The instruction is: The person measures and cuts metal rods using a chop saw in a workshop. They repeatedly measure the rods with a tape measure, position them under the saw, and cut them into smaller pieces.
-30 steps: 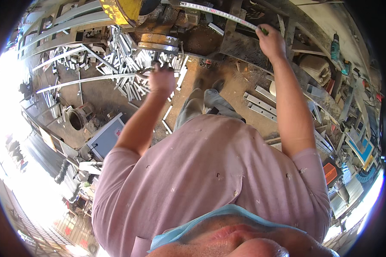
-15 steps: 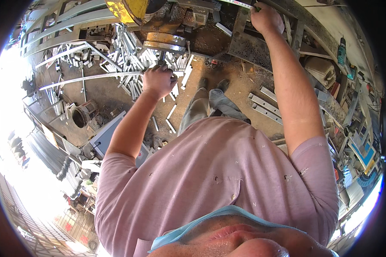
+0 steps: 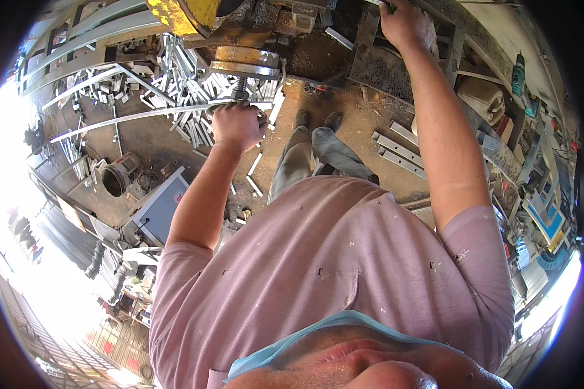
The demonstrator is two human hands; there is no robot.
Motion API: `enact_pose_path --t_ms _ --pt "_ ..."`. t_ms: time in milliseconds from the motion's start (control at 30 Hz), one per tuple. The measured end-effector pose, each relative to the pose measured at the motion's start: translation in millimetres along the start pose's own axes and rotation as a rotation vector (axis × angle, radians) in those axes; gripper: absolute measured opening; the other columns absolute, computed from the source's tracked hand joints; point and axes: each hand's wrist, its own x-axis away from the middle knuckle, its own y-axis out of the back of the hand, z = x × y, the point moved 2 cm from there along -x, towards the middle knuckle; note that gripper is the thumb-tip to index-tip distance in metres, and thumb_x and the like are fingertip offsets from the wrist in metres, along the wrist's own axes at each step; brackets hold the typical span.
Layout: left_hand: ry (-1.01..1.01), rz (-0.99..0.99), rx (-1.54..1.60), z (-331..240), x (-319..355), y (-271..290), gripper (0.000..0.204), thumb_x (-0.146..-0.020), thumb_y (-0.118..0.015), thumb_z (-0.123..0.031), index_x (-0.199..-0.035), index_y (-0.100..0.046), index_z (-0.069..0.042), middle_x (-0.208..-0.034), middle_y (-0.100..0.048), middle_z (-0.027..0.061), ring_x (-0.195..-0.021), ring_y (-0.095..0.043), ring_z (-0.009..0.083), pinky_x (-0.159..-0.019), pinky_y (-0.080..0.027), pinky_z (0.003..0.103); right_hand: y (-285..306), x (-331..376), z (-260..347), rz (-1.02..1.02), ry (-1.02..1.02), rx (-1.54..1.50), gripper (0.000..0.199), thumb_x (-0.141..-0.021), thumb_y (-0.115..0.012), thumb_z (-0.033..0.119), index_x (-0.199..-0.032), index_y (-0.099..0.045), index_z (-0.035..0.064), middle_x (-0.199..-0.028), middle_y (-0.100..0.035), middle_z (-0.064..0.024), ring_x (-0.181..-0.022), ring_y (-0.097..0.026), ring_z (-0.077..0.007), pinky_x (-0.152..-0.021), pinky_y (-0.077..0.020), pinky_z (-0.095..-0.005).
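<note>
My left hand [image 3: 237, 127] is closed around a dark handwheel [image 3: 263, 119], most of it hidden under my palm. A threaded screw [image 3: 241, 87] runs from there toward the machine. Right beside that hand, a long thin metal bar [image 3: 126, 118] stretches off to the left. My right hand [image 3: 405, 27], arm stretched far forward, is closed on a tape measure [image 3: 392, 8]. Only a bit of the tape's green case and a short piece of its pale blade show at the top edge.
A yellow-painted machine part [image 3: 182, 16] stands at the top. Cut metal pieces [image 3: 188, 91] lie heaped on the floor left of my feet. Drilled square tubes [image 3: 399, 152] lie to the right. A green power drill [image 3: 518, 76] and a plastic canister [image 3: 481, 104] are at far right.
The tape's blade, earlier plain at the top, is now mostly out of view. My left hand has shifted slightly at the handwheel, and the view has moved a little.
</note>
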Motion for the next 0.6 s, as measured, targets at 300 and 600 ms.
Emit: enact_pose_path --t_ms 300,600 --pt "0.010 0.014 0.016 0.2 -0.7 0.1 0.041 -0.088 -0.070 -0.056 -0.090 -0.081 -0.017 -0.102 -0.077 0.0032 -0.092 -0.076 0.0258 -0.082 -0.060 0.044 -7.0 2.3 -0.1 -0.004 0.002 0.016 0.020 -0.093 -0.071 0.031 -0.106 -0.079 0.0175 -0.118 -0.072 -0.0170 -0.106 -0.071 -0.0412 -0.087 -0.0587 -0.0543" --pt "-0.007 0.027 0.056 0.5 0.1 1.9 0.034 -0.087 -0.069 -0.047 -0.095 -0.081 -0.016 -0.105 -0.076 0.0055 -0.098 -0.076 0.0259 -0.086 -0.060 0.043 -0.4 1.2 5.1 -0.049 0.068 0.071 0.022 -0.093 -0.071 0.032 -0.106 -0.079 0.0157 -0.113 -0.074 -0.0167 -0.105 -0.071 -0.0402 -0.087 -0.0585 -0.0528"
